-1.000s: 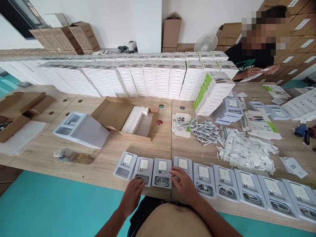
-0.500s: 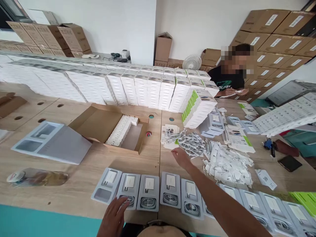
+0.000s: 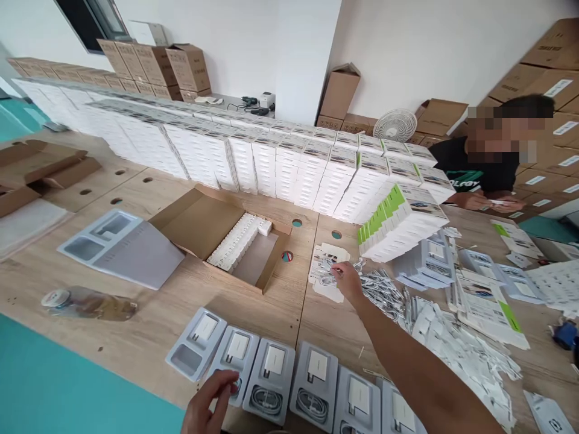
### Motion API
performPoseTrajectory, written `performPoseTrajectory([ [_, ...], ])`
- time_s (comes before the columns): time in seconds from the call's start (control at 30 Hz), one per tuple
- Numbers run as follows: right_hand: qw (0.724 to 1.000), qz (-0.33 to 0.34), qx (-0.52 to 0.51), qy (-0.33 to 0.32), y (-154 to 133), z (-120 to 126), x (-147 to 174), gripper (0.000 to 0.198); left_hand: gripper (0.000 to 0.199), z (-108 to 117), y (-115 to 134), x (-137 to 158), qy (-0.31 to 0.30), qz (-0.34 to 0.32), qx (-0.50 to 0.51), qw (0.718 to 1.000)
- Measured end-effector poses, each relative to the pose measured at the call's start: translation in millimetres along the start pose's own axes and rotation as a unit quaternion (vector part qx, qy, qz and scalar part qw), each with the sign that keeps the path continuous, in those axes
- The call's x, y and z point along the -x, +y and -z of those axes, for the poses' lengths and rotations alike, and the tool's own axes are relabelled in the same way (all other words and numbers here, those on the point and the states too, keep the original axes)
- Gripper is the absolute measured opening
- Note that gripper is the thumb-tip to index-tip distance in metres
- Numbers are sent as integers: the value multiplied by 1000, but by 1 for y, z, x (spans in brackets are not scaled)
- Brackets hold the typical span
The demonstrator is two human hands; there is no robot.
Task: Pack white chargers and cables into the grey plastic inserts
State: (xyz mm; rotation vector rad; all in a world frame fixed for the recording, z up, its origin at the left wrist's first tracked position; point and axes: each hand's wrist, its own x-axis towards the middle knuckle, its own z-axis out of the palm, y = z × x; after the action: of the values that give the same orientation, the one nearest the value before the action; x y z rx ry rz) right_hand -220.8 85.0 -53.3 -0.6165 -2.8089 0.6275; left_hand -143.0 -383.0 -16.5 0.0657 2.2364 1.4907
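The right hand (image 3: 347,278) reaches to 12 o'clock, fingers closed on 1 coiled cable at the near edge of the cable pile (image 3: 377,288), which lies on the table (image 3: 149,319) just beside the stacked white boxes (image 3: 393,220). The left hand (image 3: 212,401) rests at 6 o'clock, fingers loosely curled and holding nothing, fingertips touching the second tray (image 3: 233,358) in the tray row. The first tray (image 3: 195,343), at 9 o'clock of it, shows an empty cable recess. Risk: the coils lie tangled, so lifting 1 may drag neighbours out. Risk: the left-hand contact may shift the second tray against its neighbours.
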Motion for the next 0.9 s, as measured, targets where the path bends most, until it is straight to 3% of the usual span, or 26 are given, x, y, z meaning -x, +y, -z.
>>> performPoseTrajectory([
  [0.07,999,21,-13,46,-10,19,22,24,37,-17,25,-14,-38,39,79,995],
  [0.13,996,59,-24,68,-33,36,58,23,42,-37,52,-28,-102,93,186,973],
  [0.23,980,184,-50,53,-88,46,130,13,48,-65,87,-43,-227,191,368,881],
  [0.3,961,265,-74,24,-128,48,175,11,45,-78,101,-46,-272,204,428,838],
  [0.33,954,284,-91,-3,-145,48,192,10,42,-81,104,-44,-272,197,432,837],
  [0.43,955,264,-129,-37,-175,51,218,14,35,-81,100,-33,-254,155,373,879],
  [0.53,964,253,-78,-13,-177,57,213,29,39,-72,87,-21,-299,128,290,900],
  [0.6,960,279,-17,-20,-172,60,205,24,47,-66,81,-17,-313,132,261,904],
  [0.67,951,304,34,-33,-169,60,200,11,47,-60,80,-14,-303,144,255,907],
  [0.77,939,329,92,-40,-171,61,200,9,40,-53,81,-9,-280,151,266,910],
  [0.83,940,319,114,-43,-177,63,203,12,44,-50,80,-6,-267,152,262,915],
  [0.9,956,269,105,-62,-186,65,207,16,51,-50,75,-3,-247,154,247,924],
])
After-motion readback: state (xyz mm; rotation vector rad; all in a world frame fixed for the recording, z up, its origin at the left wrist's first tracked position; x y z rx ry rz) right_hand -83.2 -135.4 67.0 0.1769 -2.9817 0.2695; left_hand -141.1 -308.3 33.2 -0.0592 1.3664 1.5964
